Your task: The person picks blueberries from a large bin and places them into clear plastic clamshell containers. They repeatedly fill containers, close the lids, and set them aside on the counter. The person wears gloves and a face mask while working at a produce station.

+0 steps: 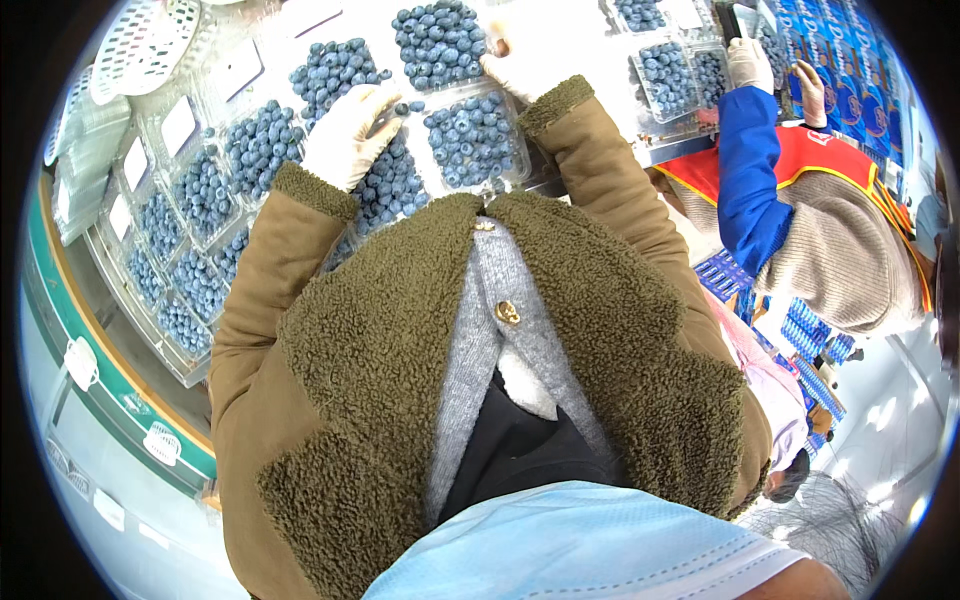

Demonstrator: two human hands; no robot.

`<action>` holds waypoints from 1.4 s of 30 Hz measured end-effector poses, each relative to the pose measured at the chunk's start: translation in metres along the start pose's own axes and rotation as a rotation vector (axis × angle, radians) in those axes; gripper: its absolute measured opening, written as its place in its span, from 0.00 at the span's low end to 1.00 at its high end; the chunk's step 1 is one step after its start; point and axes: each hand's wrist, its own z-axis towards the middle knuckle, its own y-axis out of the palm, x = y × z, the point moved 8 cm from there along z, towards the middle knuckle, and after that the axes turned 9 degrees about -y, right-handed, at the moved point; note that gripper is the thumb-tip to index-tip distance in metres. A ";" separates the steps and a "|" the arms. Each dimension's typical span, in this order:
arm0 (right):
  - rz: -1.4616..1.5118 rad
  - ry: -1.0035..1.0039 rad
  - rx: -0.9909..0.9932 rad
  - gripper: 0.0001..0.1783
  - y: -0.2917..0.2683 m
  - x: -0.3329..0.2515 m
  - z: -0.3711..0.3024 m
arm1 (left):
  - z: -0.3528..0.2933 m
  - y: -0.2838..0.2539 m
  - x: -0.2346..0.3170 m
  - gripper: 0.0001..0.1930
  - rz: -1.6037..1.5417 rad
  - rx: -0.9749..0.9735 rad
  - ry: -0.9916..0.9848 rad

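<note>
My left hand [350, 137], in a white glove, is over the clear plastic punnets of blueberries. Its thumb and fingers are apart, with a few loose blueberries [408, 107] by the fingertips. Blueberries in one punnet [335, 75] lie just beyond it, and more blueberries [392, 185] lie partly under it. My right hand [508, 75], also gloved, is at the right side of a filled punnet [440, 45], with thumb and fingers apart; part of the hand is hard to make out. Nearer me sits another filled punnet [474, 140].
More filled punnets [205, 195] stand in a tray at the left, beside stacked clear containers [92, 165] and a white perforated basket [145, 45]. At the right a co-worker in blue sleeves [748, 150] works over other punnets [668, 80], next to blue printed packaging [850, 75].
</note>
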 end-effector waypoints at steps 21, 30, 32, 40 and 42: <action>0.969 0.240 0.087 0.14 0.000 0.037 -0.024 | 0.053 0.029 -0.012 0.23 -1.267 0.184 -0.701; 1.046 0.232 -0.055 0.20 -0.004 0.020 -0.044 | 0.066 0.084 -0.025 0.34 -1.537 0.084 -0.752; 0.906 0.219 -0.191 0.21 -0.013 0.018 -0.043 | 0.062 0.090 -0.034 0.29 -1.475 0.097 -0.781; -0.098 -0.553 0.037 0.19 -0.053 -0.033 0.108 | 0.057 0.090 -0.026 0.25 -1.362 0.121 -0.744; -0.206 -0.569 0.021 0.11 -0.031 -0.046 0.139 | 0.057 0.088 -0.014 0.25 -1.425 0.071 -0.730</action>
